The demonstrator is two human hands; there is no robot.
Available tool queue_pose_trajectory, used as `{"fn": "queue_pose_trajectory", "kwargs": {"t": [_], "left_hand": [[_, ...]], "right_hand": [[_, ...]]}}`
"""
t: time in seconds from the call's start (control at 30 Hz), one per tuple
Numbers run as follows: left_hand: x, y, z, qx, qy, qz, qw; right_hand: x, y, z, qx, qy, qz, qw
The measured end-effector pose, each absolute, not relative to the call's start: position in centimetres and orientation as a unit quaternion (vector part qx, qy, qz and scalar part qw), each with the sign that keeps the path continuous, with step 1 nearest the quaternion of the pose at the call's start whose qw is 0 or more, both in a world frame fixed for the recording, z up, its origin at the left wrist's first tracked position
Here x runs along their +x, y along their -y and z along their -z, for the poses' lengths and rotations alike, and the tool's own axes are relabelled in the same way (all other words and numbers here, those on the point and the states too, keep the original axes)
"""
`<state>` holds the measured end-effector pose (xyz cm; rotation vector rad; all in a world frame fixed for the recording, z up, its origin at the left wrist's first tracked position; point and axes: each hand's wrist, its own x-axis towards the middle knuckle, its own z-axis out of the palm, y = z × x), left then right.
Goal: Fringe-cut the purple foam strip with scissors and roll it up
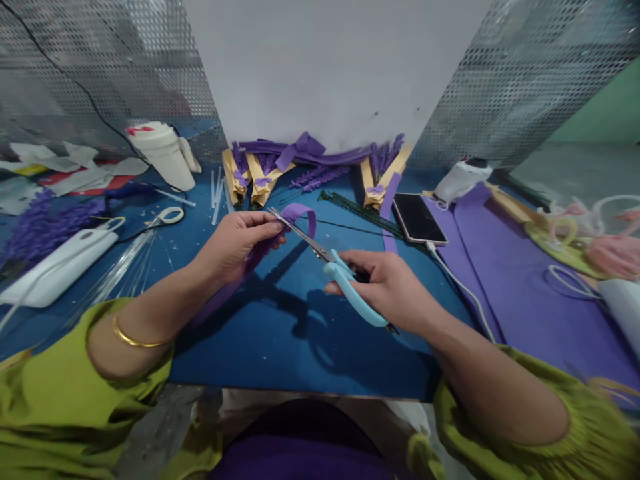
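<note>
My left hand (239,243) is closed in a pinch on a purple foam strip (302,215) that loops up and over above the blue table (280,333). My right hand (387,288) grips light blue scissors (345,280), fingers through the handles. The steel blades point up-left and meet the strip right beside my left fingertips. The strip's long tail trails down under my left wrist. Both hands hover over the table's middle.
Purple and tan paper-wrapped lavender bundles (260,175) lie at the back. A phone (419,219) with a white cable sits right of centre beside purple foam sheets (525,293). At left are a white bottle (163,155), a white power bank (55,267), another pair of scissors (167,217) and clear sticks.
</note>
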<state>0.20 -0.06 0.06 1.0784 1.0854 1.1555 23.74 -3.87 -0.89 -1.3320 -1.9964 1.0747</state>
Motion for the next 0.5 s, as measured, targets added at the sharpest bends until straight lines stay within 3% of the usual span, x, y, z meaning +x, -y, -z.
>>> {"fn": "queue_pose_trajectory", "kwargs": {"t": [0.5], "left_hand": [[0.37,0.2,-0.18,0.463,-0.468,-0.5,0.563]], "right_hand": [[23.42,4.02,0.66,-0.505,0.743,-0.365,0.245]]}}
